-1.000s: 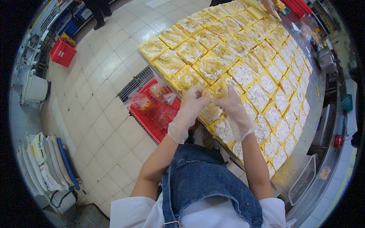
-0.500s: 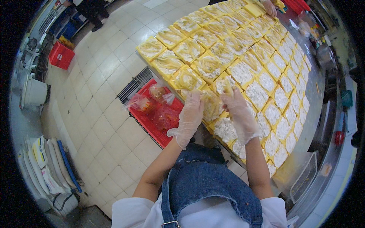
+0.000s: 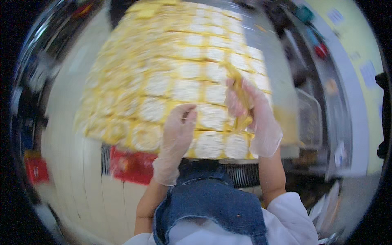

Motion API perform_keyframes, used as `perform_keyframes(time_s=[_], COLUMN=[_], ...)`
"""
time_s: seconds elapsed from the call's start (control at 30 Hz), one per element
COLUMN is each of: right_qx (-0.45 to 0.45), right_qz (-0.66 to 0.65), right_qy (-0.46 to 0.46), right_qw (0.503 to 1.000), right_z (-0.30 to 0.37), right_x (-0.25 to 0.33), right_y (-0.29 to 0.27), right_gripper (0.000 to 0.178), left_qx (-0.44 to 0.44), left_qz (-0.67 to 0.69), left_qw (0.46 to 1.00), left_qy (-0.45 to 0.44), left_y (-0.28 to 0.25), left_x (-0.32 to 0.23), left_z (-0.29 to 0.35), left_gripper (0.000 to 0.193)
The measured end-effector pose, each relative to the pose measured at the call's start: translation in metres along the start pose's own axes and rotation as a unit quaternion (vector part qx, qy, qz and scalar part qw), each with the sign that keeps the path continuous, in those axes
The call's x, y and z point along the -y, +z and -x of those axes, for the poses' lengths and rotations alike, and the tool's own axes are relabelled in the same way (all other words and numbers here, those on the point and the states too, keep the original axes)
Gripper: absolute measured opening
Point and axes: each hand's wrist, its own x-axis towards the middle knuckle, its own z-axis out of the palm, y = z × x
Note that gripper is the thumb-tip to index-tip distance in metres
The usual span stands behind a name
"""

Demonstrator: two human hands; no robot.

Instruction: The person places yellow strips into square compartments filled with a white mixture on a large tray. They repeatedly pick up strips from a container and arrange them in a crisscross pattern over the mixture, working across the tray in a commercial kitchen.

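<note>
Square yellow slices, each spread with a white topping (image 3: pixel 152 109), lie in rows over the table. Above the right part of the rows, my right hand (image 3: pixel 255 110), in a clear plastic glove, closes round a bunch of long yellow strips (image 3: pixel 241 96). The strips stick out past its fingers at both ends; their exact kind is blurred. My left hand (image 3: pixel 177 130), gloved too, hovers over the near rows. Its fingers are loosely curled with a gap to the thumb, and nothing shows in them. Slices on the left side carry yellow strips on the white layer; those on the right are plain white.
A red basket (image 3: pixel 132 163) stands low by the table's near left edge, and another red container (image 3: pixel 37 169) is far left on the floor. A clear plastic tub (image 3: pixel 309 118) sits at the right end. The metal tabletop (image 3: pixel 281 77) shows beyond the slices.
The view has turned, so the table lies more squarely ahead and the picture is smeared. Both hands have left the strip-topped slice at the near left edge; the right still holds strips.
</note>
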Motion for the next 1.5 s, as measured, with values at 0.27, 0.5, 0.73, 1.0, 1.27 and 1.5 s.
perform_keyframes(time_s=[0.27,0.5,0.73,1.0,1.27,1.5], right_qx=[-0.324,-0.333,-0.26,-0.189,-0.122,-0.242], right_qz=[0.188,0.113,0.077,0.047,0.126,0.196], right_qy=[-0.421,-0.358,-0.348,-0.33,-0.26,-0.193], right_qw=[0.826,0.865,0.897,0.924,0.95,0.93], right_z=[0.114,0.136,0.147,0.15,0.161,0.166], right_x=[0.164,0.157,0.17,0.155,0.153,0.154], right_y=[-0.135,-0.262,-0.276,-0.293,-0.32,-0.327], right_gripper=[0.024,0.019,0.015,0.021,0.04,0.036], left_qx=[0.207,0.358,0.516,0.305,0.204,0.227], left_qz=[0.075,0.034,0.01,-0.021,0.111,0.122], left_qw=[0.973,0.911,0.856,0.944,0.952,0.957], left_qy=[0.072,0.203,0.036,0.126,0.197,0.135], left_y=[0.142,0.304,0.396,0.415,0.425,0.437], left_x=[-0.069,-0.116,-0.147,-0.147,-0.135,-0.133], left_z=[-0.012,-0.01,-0.01,-0.002,0.01,0.008], left_gripper=[0.023,0.033,0.064,0.039,0.021,0.017])
